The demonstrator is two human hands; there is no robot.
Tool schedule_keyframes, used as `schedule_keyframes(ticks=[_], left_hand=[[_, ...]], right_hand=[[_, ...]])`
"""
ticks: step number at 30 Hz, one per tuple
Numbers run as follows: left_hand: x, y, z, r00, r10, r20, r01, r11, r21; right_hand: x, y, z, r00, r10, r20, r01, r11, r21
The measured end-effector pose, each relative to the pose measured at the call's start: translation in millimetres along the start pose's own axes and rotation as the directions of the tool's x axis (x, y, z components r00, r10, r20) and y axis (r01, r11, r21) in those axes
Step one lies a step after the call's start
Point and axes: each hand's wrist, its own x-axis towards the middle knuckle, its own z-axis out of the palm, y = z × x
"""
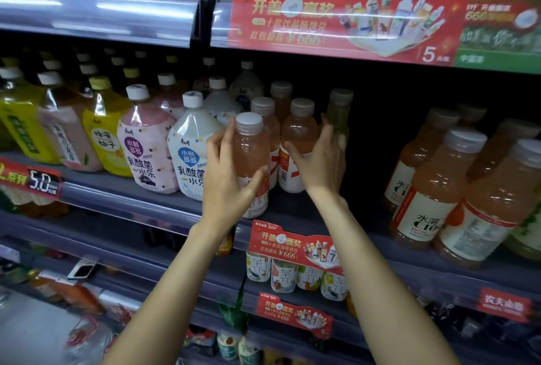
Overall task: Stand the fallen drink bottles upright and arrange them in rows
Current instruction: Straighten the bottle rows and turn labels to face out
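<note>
On the middle shelf stand several pink drink bottles with white caps. My left hand grips the front pink bottle, which stands upright at the shelf's front edge. My right hand is spread around a second pink bottle just behind and to the right, thumb on its front and fingers curving round its far side. More pink bottles and a greenish bottle stand upright behind them.
Large pink and white yoghurt-drink bottles crowd the left. A dark gap of bare shelf lies right of my right hand, then a cluster of pink bottles. A red promo sign hangs overhead. Lower shelves hold tea bottles.
</note>
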Motion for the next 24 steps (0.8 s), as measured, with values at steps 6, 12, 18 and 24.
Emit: schedule_keyframes(ticks=[6, 12, 18, 24], left_hand=[[-3.5, -0.4, 1.0, 0.999, 0.013, -0.046, -0.008, 0.994, 0.113], [-6.6, 11.4, -1.4, 0.998, 0.008, -0.06, -0.005, 0.999, 0.047], [26.0, 35.5, 0.2, 0.947, 0.32, 0.02, -0.313, 0.909, 0.276], [28.2, 29.6, 6.8, 0.937, 0.345, 0.051, -0.336, 0.852, 0.401]], right_hand=[[-26.2, -0.8, -23.5, 0.993, -0.114, -0.008, 0.112, 0.967, 0.23], [-40.9, -6.7, -34.7, 0.978, -0.158, 0.135, 0.095, 0.918, 0.385], [-30.7, -4.4, -48.0, 0.944, -0.19, 0.271, 0.054, 0.896, 0.44], [11.7, -0.3, -52.2, 0.903, -0.431, -0.001, 0.43, 0.901, -0.051]])
